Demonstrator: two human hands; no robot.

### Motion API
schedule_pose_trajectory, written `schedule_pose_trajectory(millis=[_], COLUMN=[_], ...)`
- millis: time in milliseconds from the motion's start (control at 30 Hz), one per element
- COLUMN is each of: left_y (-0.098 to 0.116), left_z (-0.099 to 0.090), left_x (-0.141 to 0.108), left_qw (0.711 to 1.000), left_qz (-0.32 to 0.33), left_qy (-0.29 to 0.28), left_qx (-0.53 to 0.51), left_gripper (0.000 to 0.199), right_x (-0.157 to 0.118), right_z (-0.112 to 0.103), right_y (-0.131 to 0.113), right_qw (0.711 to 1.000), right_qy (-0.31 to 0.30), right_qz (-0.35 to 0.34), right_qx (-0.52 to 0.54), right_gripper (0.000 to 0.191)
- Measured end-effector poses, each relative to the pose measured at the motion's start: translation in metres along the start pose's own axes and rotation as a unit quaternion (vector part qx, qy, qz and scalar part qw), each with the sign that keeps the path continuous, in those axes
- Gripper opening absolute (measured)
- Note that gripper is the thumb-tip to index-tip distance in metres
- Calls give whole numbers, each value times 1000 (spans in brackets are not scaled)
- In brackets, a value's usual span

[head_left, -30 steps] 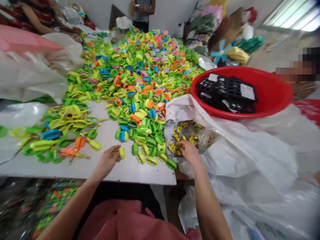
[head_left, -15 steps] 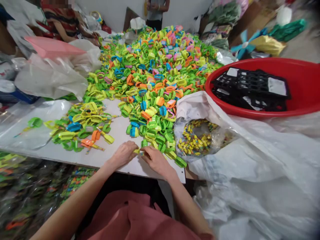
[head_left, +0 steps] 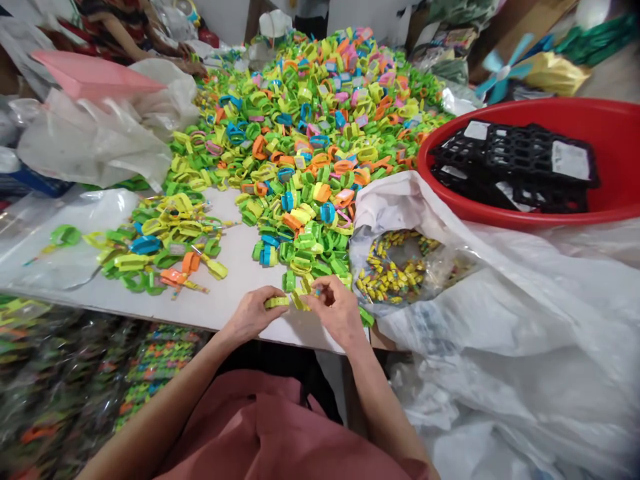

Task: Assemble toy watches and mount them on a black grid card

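Observation:
My left hand (head_left: 253,312) pinches a small yellow-green plastic piece (head_left: 277,302) at the near edge of the white table (head_left: 235,267). My right hand (head_left: 334,308) is close beside it, fingers curled on a small part with a blue tip that meets the same piece. Just beyond both hands begins a large heap of green, yellow, orange and blue plastic pieces (head_left: 310,133). To the right an open clear bag of small yellow parts (head_left: 400,270) lies inside white plastic sheeting.
A red basin (head_left: 590,213) holding black grid trays (head_left: 520,167) stands at the right. A smaller pile of assembled coloured pieces (head_left: 160,243) lies left on the table. White plastic bags and a pink tray (head_left: 90,77) sit at the back left, near another person's arm.
My right hand left the bag of yellow parts and came to my left hand; both now work on the yellow-green piece. The view has shifted slightly right and down.

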State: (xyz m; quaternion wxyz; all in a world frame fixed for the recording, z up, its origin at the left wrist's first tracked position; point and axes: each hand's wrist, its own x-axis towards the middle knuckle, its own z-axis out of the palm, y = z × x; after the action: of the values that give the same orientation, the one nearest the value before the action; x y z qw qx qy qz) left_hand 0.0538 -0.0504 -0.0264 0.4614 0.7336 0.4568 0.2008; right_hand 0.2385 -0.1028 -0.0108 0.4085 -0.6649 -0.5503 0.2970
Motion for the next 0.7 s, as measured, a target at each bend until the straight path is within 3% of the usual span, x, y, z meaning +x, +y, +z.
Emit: schedule_pose_trajectory(millis=[133, 333, 700], left_y=[3, 0, 5], left_z=[1, 8, 13], left_x=[-3, -1, 2], left_qw=[1000, 998, 995], left_qz=[3, 19, -4], left_qy=[-8, -24, -60], left_qx=[14, 63, 86], left_gripper=[28, 28, 23], right_x=[-8, -12, -14], right_z=[10, 11, 3], right_y=[8, 24, 24], right_qw=[998, 995, 986], right_qy=[-40, -85, -107], right_qz=[-2, -17, -130], right_qx=[56, 43, 6], right_gripper=[14, 17, 18])
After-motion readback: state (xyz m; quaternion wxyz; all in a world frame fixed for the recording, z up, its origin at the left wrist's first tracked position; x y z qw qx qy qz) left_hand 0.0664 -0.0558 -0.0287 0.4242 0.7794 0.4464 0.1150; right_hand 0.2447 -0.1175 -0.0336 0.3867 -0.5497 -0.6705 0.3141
